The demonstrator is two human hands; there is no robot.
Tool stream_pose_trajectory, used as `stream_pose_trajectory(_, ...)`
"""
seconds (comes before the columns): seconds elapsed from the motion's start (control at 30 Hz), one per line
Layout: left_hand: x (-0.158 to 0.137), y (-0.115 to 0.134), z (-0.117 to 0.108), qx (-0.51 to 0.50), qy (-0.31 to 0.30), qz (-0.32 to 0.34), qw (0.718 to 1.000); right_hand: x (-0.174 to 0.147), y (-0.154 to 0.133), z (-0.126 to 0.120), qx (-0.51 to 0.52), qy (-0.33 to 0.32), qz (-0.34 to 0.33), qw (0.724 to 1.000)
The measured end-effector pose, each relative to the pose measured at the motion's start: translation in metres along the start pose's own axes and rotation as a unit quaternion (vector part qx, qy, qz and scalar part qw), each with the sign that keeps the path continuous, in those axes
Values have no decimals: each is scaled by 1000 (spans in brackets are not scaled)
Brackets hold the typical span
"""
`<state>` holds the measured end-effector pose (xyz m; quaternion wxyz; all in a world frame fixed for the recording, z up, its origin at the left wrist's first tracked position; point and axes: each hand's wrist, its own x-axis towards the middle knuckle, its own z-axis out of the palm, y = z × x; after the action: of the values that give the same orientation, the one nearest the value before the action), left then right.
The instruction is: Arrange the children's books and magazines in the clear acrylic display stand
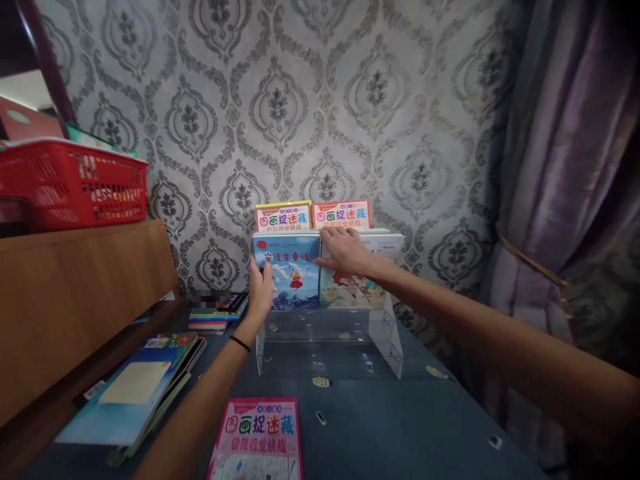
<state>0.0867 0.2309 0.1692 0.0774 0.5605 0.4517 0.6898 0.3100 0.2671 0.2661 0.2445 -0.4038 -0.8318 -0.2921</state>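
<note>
A blue-covered picture book (294, 273) stands upright in the clear acrylic book stand (393, 340). My left hand (261, 285) grips this book's left edge, thumb in front and the other fingers partly hidden. Beside it on the right stands a second picture book (353, 290) with a pale green cover. Over its top edge, near the seam between both books, my right hand (345, 250) is closed with fingers on top and thumb across the front. Two more books, a yellow-edged one (283, 215) and a red-edged one (341, 212), show behind on a higher tier.
A pink book (257, 437) lies on the dark tablecloth (385, 427) in front. At the left are a pile of books (135, 380), a smaller stack (215, 317), and a red basket (95, 183) on a wooden shelf (90, 287). A curtain (545, 173) hangs at right.
</note>
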Motion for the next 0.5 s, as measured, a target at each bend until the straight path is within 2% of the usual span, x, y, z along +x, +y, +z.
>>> stream_pose_trajectory(0.1, 7, 10, -6, -19, 4, 6, 1000, -1, -1, -1, 2, 2, -4, 1000)
stream_pose_trajectory(0.2, 13, 16, -9, -31, -7, -15, 999, -1, -4, -5, -2, -12, 7, 1000)
stream_pose_trajectory(0.33, 13, 20, -9, -21, -1, -40, 999, -2, -7, -8, -4, -20, 18, 1000)
stream_pose_trajectory(0.5, 10, 20, -9, -6, -1, -40, 999, 0, -5, -4, 4, -6, 13, 1000)
